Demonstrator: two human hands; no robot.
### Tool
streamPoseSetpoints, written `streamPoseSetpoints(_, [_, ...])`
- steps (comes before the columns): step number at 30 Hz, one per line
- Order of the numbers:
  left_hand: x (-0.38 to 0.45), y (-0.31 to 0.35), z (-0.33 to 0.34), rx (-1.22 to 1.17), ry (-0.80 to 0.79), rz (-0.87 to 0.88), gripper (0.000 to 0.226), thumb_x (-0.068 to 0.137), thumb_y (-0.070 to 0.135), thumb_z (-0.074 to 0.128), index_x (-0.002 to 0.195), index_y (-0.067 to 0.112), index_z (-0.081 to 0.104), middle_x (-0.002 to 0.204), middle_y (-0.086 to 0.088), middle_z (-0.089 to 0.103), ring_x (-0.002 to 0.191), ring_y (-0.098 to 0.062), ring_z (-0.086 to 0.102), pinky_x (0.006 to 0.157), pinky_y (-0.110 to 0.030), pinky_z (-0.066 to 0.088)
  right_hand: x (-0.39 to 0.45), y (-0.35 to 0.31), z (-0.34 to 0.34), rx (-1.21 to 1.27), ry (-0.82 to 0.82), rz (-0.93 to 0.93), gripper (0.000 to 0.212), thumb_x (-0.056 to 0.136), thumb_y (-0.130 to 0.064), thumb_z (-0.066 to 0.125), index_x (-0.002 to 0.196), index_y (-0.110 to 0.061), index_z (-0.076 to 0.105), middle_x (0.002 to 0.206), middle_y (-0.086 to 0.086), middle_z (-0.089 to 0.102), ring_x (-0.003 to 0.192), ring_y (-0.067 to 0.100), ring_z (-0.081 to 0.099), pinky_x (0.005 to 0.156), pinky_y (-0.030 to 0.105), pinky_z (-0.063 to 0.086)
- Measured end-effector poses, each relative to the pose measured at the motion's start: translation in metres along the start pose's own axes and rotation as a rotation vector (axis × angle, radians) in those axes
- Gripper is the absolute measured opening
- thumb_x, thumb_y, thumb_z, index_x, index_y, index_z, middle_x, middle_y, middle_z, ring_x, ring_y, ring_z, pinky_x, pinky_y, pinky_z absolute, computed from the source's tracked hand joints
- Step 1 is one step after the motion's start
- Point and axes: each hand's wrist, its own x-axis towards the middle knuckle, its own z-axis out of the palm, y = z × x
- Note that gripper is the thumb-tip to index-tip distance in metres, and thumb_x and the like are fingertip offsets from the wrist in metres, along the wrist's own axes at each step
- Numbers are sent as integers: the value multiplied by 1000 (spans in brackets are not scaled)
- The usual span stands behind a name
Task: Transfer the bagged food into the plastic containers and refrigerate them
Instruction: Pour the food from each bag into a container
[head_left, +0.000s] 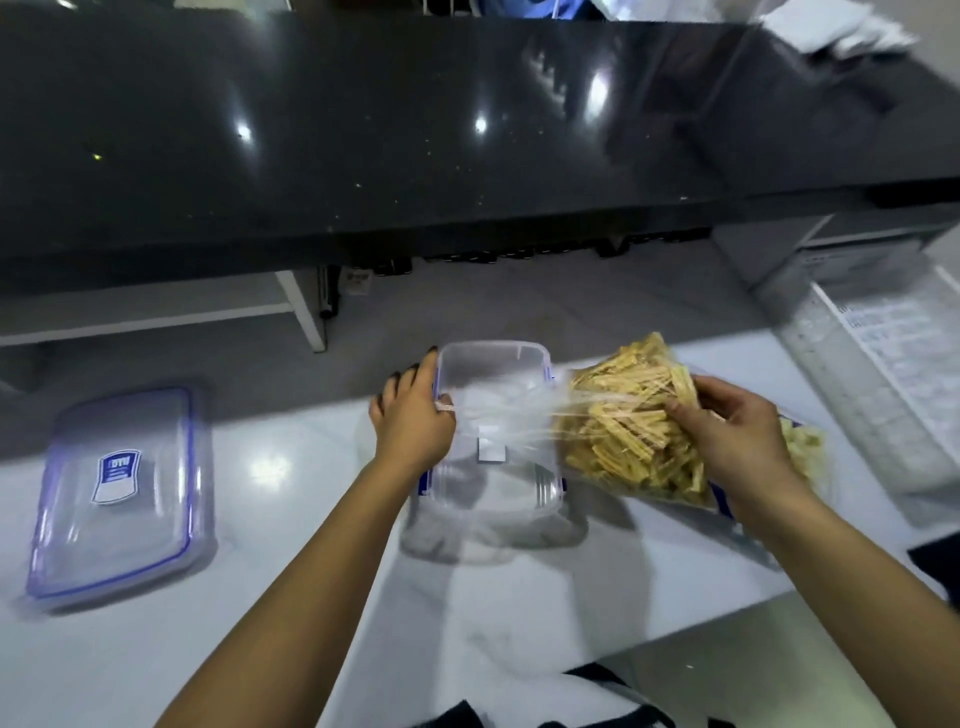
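A clear plastic bag (631, 421) full of pale yellow food sticks lies tilted over the right edge of an open, empty clear container (493, 364) with blue clips on the white table. My right hand (737, 436) grips the full end of the bag from the right. My left hand (413, 415) is at the container's left rim and pinches the stretched mouth of the bag, which spans the container. A second bag of pale food (802, 452) shows partly behind my right hand.
The container's lid (122, 493), clear with blue trim and a label, lies flat at the left on the white table (291, 545). A dark glossy counter (415, 130) runs across the back. A white appliance (883, 364) stands at the right.
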Motion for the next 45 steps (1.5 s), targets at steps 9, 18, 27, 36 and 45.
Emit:
streamPoseSetpoints(9, [-25,-9,9,-89,-5,-6,66,99,21,41,157,39,15,155,-3,37,147,-29,23,118,-46,16,-21,-19,-17,85,-190,358,45,77,16,68,118,-2,60,106,22,72,89,36,72,72,43,60])
streamPoseSetpoints(18, [-33,0,9,65,5,-21,67,100,25,40,157,41,8,165,-7,15,153,-31,4,122,-53,2,-36,-31,-13,-12,-87,153,35,82,14,66,105,-12,58,105,12,64,86,29,68,55,32,56])
streamPoseSetpoints(27, [-37,3,8,124,-15,4,66,103,25,36,157,40,1,168,-9,5,154,-32,-7,121,-55,-4,-48,-23,-3,-18,-16,87,29,90,7,62,102,-19,58,113,14,64,94,38,66,82,59,57])
streamPoseSetpoints(36, [-32,3,9,144,-32,-6,68,103,24,36,157,41,-1,168,-9,3,154,-32,-10,121,-57,-6,-60,-29,12,-79,52,-87,29,89,8,62,98,-20,59,99,3,60,76,19,63,51,25,56])
streamPoseSetpoints(45, [-33,2,9,99,-39,-14,72,100,20,39,157,43,-1,168,-10,7,154,-33,-5,121,-58,-4,-62,-34,18,-138,77,-241,27,88,5,62,97,-20,56,90,-9,59,66,-4,56,58,30,52])
